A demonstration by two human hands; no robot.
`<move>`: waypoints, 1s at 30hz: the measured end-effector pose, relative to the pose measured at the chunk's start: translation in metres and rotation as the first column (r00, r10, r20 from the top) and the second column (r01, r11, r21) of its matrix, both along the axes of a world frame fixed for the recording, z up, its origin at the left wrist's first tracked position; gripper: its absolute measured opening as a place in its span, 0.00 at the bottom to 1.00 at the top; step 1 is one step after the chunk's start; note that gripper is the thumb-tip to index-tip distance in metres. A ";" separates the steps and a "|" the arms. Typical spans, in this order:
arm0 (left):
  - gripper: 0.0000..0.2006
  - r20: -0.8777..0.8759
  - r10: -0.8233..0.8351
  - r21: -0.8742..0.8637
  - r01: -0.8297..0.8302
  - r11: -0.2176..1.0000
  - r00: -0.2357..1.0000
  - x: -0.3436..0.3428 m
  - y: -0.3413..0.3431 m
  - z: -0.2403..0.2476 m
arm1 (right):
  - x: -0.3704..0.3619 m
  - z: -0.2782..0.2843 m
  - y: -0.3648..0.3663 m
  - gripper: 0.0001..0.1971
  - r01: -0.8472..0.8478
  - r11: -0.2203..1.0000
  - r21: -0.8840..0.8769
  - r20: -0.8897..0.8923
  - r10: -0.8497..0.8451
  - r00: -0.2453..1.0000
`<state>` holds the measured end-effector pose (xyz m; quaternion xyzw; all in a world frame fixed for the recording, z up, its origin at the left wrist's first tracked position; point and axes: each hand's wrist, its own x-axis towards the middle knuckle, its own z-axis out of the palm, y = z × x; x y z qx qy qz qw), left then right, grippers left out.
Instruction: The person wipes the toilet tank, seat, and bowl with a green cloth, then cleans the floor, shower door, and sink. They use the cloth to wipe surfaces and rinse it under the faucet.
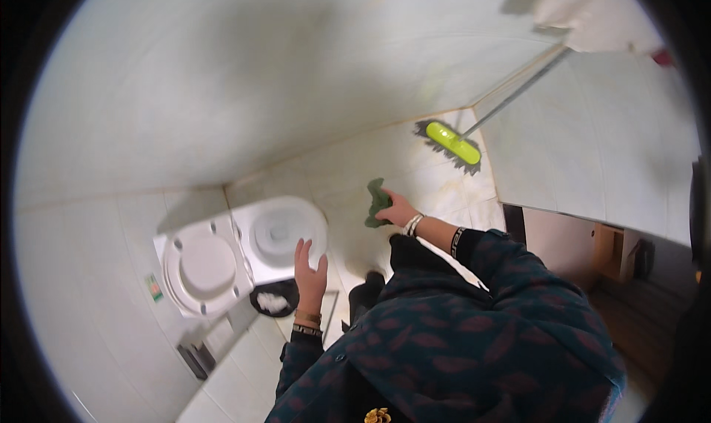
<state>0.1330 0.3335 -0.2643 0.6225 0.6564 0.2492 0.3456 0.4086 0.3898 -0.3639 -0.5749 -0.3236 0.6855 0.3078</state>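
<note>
A crumpled green cloth (378, 203) hangs from my right hand (400, 209), whose fingers are closed on it above the tiled floor. My left hand (311, 279) holds nothing, its fingers stretched out and the thumb apart. It appears beside the front rim of a white toilet (315, 223). Both the toilet's seat and lid (201, 266) are raised, so the bowl stands uncovered. Just left of my left hand is a black waste bin (259, 297) with white crumpled paper inside.
A broom (453, 143) with a lime-green head and grey bristles leans in the far right corner. Pale walls meet the tiled floor (341, 175) on the far side. A doorway (555, 238) opens at the right. My feet are below, near the toilet.
</note>
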 end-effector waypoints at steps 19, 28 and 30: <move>0.16 0.200 -0.580 0.294 0.516 0.805 0.790 0.088 0.096 0.078 | -0.032 0.158 0.015 0.37 0.434 0.858 0.274 -0.295 -0.355 0.887; 0.04 0.376 -0.448 0.328 0.336 0.883 0.811 0.015 0.121 0.085 | -0.073 0.175 0.031 0.30 0.582 0.734 0.349 -0.394 -0.448 0.802; 0.05 0.477 -0.420 0.254 0.336 0.907 0.772 0.009 0.124 0.083 | -0.069 0.180 0.024 0.30 0.625 0.719 0.304 -0.337 -0.533 0.776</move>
